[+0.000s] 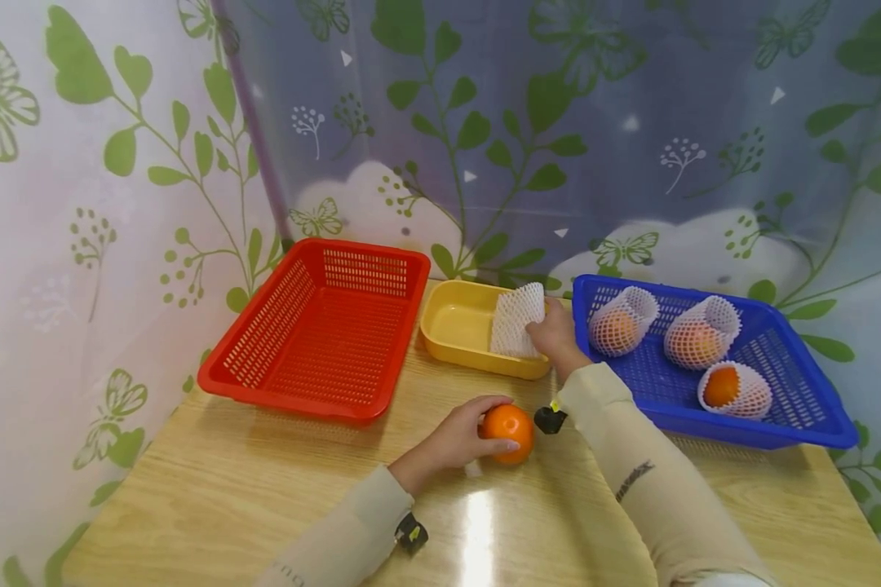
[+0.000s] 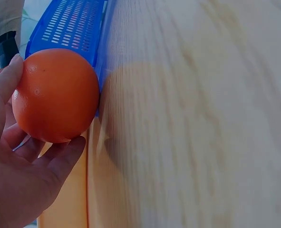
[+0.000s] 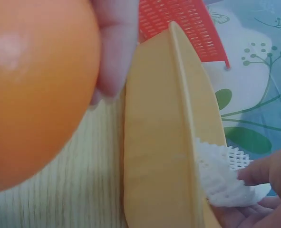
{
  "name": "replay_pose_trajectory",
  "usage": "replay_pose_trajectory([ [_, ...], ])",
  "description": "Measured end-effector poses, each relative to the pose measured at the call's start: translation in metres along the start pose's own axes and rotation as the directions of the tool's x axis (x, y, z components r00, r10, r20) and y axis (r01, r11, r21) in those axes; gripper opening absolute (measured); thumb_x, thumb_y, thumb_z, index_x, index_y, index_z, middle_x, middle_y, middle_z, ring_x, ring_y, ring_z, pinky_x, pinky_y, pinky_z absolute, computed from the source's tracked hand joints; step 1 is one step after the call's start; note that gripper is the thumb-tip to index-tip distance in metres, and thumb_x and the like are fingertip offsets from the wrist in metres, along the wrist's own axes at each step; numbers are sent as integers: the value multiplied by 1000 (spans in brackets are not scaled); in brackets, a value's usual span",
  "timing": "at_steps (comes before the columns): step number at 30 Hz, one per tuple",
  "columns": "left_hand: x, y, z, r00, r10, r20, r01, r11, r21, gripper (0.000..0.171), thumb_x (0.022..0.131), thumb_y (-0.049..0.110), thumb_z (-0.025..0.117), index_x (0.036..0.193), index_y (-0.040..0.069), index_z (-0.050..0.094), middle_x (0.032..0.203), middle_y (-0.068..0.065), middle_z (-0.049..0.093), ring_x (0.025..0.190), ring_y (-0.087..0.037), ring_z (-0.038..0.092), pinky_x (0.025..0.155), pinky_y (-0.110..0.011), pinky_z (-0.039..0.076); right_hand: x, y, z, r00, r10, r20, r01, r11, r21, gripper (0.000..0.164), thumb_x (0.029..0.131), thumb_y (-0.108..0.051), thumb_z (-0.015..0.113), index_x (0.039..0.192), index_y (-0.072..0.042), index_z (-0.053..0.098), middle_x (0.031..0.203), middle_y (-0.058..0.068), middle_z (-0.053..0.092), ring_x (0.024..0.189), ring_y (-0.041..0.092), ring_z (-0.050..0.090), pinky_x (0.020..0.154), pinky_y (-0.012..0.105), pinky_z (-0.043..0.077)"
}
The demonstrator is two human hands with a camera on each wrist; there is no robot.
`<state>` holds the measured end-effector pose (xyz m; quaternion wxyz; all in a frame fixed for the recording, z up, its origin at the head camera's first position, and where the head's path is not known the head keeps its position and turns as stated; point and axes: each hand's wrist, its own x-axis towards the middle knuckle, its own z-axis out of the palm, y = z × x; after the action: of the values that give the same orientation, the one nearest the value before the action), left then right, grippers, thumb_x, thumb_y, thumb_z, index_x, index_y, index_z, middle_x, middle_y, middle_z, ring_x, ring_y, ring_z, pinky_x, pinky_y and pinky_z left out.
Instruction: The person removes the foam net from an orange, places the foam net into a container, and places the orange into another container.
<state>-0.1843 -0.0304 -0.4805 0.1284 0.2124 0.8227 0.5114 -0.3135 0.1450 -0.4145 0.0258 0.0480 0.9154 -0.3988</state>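
Observation:
An orange [image 1: 509, 434] is gripped by my left hand [image 1: 461, 436] just over the table, with thumb and fingers round its side. The left wrist view shows the same orange [image 2: 57, 95] between the thumb and fingertips. My right hand [image 1: 555, 330] pinches a white foam net sleeve [image 1: 517, 319] at the right end of the yellow basin [image 1: 455, 322]. In the right wrist view the foam net sleeve [image 3: 228, 173] hangs from the thumb and fingers at the basin's rim, and the orange [image 3: 35, 90] looms large on the left.
A red basket [image 1: 323, 342] stands on the left of the wooden table [image 1: 264, 489]. On the right, a blue basket [image 1: 649, 399] contains several fruits in foam nets, such as one fruit [image 1: 721, 386] at its front. A patterned curtain [image 1: 440, 106] hangs behind.

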Motion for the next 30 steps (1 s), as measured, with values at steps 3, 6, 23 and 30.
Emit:
replay_pose_trajectory([
  [3, 0, 1, 1, 1000, 6, 0, -6, 1000, 0, 65, 83, 27, 79, 139, 8, 51, 141, -6, 51, 123, -22, 51, 104, -38, 41, 0, 4, 1, 1000, -6, 11, 5, 1000, 24, 67, 89, 2, 54, 148, 6, 23, 144, 29, 39, 132, 40, 39, 112, 49, 30],
  [6, 0, 1, 1, 1000, 11, 1, -11, 1000, 9, 66, 83, 27, 79, 139, 8, 51, 141, -6, 51, 124, -22, 51, 105, -37, 41, -1, 6, 1, 999, -10, 31, 9, 1000, 30, 69, 89, 3, 54, 149, 6, 19, 145, 29, 37, 132, 40, 38, 113, 50, 29],
  [23, 2, 0, 1, 1000, -4, 2, 4, 999, 43, 66, 83, 30, 78, 139, 7, 51, 141, -6, 52, 123, -22, 51, 105, -39, 41, -10, 0, 2, 987, -79, 141, 103, 981, -167, 68, 103, -35, 42, 149, 11, 20, 152, 30, 25, 141, 43, 24, 116, 51, 19],
  [30, 2, 2, -1, 1000, 5, 12, -6, 996, 87, 67, 83, 30, 79, 139, 6, 51, 140, -7, 53, 124, -23, 51, 105, -39, 41, -11, 1, 3, 961, -121, 249, 179, 957, -227, 66, 105, -40, 34, 147, 9, 28, 152, 29, 28, 140, 43, 25, 116, 52, 19],
])
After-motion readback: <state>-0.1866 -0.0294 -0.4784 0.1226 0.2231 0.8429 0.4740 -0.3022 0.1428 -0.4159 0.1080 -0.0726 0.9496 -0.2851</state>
